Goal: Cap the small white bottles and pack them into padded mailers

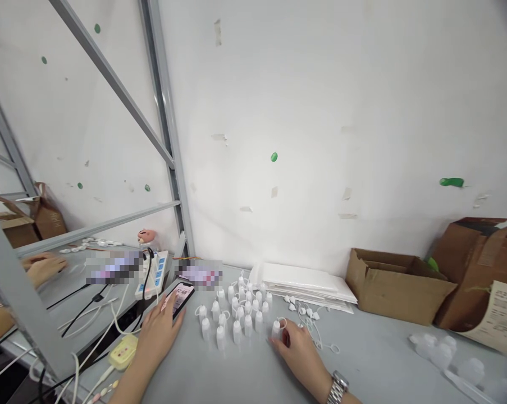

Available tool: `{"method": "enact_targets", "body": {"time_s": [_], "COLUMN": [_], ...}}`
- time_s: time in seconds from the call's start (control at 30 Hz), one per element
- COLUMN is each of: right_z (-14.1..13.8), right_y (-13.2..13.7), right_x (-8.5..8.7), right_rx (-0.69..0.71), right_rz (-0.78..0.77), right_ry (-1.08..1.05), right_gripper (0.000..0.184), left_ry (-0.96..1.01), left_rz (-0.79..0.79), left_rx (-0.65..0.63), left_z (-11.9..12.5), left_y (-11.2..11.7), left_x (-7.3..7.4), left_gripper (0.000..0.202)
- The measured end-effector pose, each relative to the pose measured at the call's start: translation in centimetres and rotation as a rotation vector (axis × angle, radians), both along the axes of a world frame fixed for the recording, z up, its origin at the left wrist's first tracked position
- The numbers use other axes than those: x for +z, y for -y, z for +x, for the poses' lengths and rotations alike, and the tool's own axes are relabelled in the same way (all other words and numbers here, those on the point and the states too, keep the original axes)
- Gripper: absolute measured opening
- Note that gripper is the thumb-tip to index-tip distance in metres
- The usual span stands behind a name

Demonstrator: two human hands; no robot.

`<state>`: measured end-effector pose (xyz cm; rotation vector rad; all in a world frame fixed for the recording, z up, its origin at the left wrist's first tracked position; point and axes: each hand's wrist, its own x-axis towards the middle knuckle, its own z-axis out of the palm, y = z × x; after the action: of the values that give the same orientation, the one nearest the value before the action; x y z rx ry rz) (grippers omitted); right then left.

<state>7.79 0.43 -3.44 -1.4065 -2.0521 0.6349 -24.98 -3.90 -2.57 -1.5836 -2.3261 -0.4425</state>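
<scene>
1. Right hand (294, 345): thumb and index finger nearly closed, pinching a single white bottle (275, 330) at the fingertips. The bottle stands upright; whether its base meets the table (202, 376) cannot be told. A metal-banded watch (337, 387) encircles the wrist.
2. Left hand (158, 328): fingers extended over the lower part of a phone (183, 297) with a lit screen. Whether they grip it cannot be told.
3. Bottle group (237, 332): small, white, upright bottles, many bearing looped cords at the top, clustered between the two hands and reaching a little beyond them.
4. White corded pieces (307, 311): loose on the table, just beyond the right hand, their strands trailing beside it.
5. White flat stack (306, 278): farther beyond the right hand, near the wall (312, 84).
6. Cardboard box (398, 286): open-topped, beyond and to the right of the right hand.
7. Translucent containers (436, 350): well to the right of the right hand.
8. Yellow device (123, 352): to the left of the left hand, near the power strip (163, 269).
</scene>
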Motion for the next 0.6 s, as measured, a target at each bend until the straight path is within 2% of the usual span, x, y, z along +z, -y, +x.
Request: {"method": "enact_targets", "body": {"time_s": [0.33, 0.6], "right_z": [-0.29, -0.72], "right_y": [0.13, -0.4], "right_x": [0.57, 0.83], "right_rx": [-0.006, -0.035], "right_rz": [-0.055, -0.01], "right_ry": [0.028, 0.11], "right_gripper": [0.01, 0.01], "left_ry": [0.007, 0.0], "left_rz": [0.037, -0.012], "left_rx": [0.04, 0.033], "left_z": [-0.47, -0.12], "left_y": [0.03, -0.13], "left_x": [-0.81, -0.79], "left_gripper": [0.057, 0.058]}}
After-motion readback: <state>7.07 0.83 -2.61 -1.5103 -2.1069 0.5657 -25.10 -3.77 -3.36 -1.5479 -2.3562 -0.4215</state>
